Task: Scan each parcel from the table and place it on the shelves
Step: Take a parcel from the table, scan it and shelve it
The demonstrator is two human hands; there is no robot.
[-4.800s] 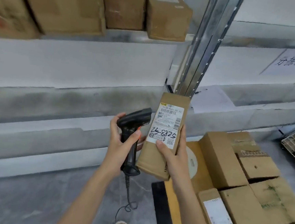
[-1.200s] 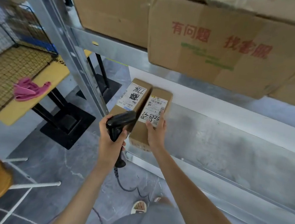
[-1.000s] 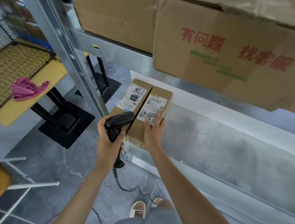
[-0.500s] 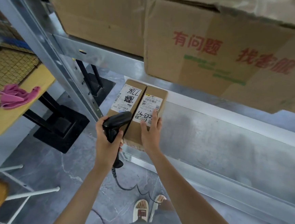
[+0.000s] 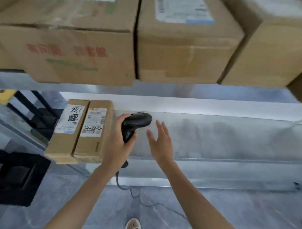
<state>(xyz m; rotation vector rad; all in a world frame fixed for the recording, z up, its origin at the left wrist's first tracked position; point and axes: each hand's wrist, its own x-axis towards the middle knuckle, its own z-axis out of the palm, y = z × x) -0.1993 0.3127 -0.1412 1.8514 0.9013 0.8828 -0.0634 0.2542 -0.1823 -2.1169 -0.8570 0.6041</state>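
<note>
1. While gripping the scanner (image 5: pixel 133 125), left hand (image 5: pixel 117 148) just right of the parcel (image 5: pixel 92 133), fingers curled round the handle.
2. Right hand (image 5: pixel 159 142) empty, fingers straight and spread, apart from the parcel, over bare shelf (image 5: pixel 235 140).
3. Parcel flat at the shelf's left end, touching a second box (image 5: pixel 65 130), long axis front to back, near end overhanging the front edge.
4. Placement looks done; next parcel not in view.

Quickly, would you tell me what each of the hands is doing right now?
Left hand: grips the black handheld barcode scanner.
Right hand: open, fingers straight, holding nothing, above the metal shelf.
</note>
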